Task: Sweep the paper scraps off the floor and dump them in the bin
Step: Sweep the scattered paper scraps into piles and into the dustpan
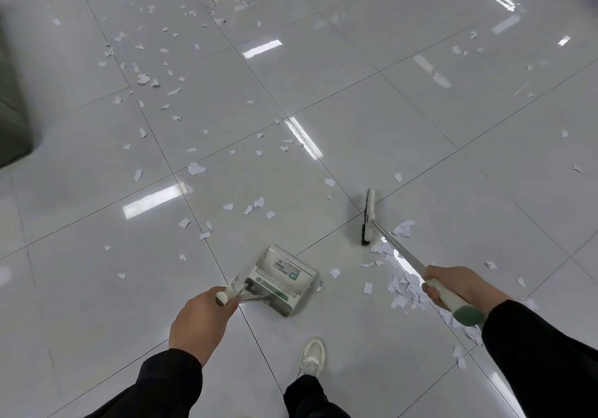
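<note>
Gripping one tool each, two hands work low over the floor (pixel 420 146). One white shoe (pixel 311 354) stands nearest, between and below them. The left hand (pixel 202 320) curls round the white handle (pixel 226 294) of one dustpan (pixel 281 278), which rests on the tiles just beyond that hand, its mouth turned away. The right hand (pixel 453 285) wraps one broom (pixel 401 252) near the green end of its pole; the pole slants up and left to the single brush head (pixel 369 217), set on the floor ahead of the hand. Paper scraps (pixel 404 288) lie heaped under and beside the right hand, too many to count. Beyond both hands, dozens more are strewn singly across the tiles, thickest far off on the left. One dark object (pixel 13 120) sits at the far left edge; what it is cannot be told.
</note>
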### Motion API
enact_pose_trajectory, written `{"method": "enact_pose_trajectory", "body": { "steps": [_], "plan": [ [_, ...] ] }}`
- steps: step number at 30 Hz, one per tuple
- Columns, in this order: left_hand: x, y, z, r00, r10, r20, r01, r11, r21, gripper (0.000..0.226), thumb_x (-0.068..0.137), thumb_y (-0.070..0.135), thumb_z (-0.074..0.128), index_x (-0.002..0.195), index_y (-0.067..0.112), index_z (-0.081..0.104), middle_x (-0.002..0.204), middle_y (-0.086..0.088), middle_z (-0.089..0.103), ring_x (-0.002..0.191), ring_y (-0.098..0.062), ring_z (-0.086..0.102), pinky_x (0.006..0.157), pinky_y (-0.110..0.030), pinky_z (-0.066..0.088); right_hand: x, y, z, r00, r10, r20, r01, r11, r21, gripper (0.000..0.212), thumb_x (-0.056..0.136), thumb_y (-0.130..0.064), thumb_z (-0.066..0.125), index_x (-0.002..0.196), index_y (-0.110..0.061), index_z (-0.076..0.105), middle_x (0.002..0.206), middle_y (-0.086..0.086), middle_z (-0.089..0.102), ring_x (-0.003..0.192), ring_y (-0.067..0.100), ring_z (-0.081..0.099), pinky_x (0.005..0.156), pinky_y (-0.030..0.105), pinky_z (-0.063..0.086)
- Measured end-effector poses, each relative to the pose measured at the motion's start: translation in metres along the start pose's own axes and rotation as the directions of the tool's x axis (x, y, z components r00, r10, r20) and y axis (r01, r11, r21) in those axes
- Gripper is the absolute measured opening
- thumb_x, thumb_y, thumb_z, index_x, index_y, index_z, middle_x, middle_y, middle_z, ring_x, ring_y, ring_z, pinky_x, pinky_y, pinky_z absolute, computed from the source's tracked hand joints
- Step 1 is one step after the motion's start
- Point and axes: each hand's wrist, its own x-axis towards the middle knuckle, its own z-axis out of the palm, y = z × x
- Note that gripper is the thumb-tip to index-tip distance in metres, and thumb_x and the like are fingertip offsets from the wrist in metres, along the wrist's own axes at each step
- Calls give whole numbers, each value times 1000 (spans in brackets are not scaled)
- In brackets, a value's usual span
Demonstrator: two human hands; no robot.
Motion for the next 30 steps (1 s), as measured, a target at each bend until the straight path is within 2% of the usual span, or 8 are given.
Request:
{"method": "enact_pose_trajectory", "body": {
  "steps": [2,9,14,19,23,26,30],
  "plan": [
    [0,-1,0,1000,1,-11,-2,1000,-1,48,91,73,46,77,31,63,61,6,55,60,-16,50,58,-29,42,-6,4,10,1000,1,20,-1,1000,-17,18,92,-4,62,103,9,59,73,19,63,42,18,52,39,22,48],
    [-21,-28,-18,999,16,-49,-14,999,36,46,94,71,43,81,33,64,70,5,65,69,-17,61,66,-32,51,-38,32,83,985,64,158,-58,998,-38,7,92,-1,61,98,0,57,68,17,60,42,18,48,36,20,42],
    [-36,-58,-29,998,58,2,-58,993,108,34,96,59,48,80,32,61,72,7,65,69,-13,58,63,-28,46,-68,69,132,963,116,245,-112,993,-31,6,94,-1,58,98,1,55,66,16,59,42,15,46,35,19,41],
    [-58,-99,-29,995,96,36,-101,977,190,35,97,58,48,75,32,55,67,6,58,62,-12,50,57,-27,39,-79,127,158,956,161,244,-134,983,-121,6,93,-1,57,97,2,55,65,15,61,42,16,48,38,20,42],
    [-74,-113,-19,996,71,55,-80,977,198,37,97,58,48,71,31,49,65,6,56,60,-13,49,57,-28,38,-73,147,133,957,190,221,-168,979,-115,10,92,0,59,100,2,54,66,16,62,42,17,48,37,20,42],
    [-90,-108,-6,996,66,63,-78,973,216,37,96,56,47,75,28,53,68,5,61,62,-14,52,60,-28,42,-69,155,88,965,189,184,-170,979,-115,12,92,1,59,102,3,53,71,19,63,42,17,46,36,20,42],
    [-103,-69,24,991,107,84,-123,970,209,37,98,55,46,75,27,55,69,5,61,62,-11,51,61,-27,43,-55,153,-1,981,165,105,-146,975,-170,13,91,1,61,101,4,54,77,22,64,42,18,46,36,21,43]
  ]
}}
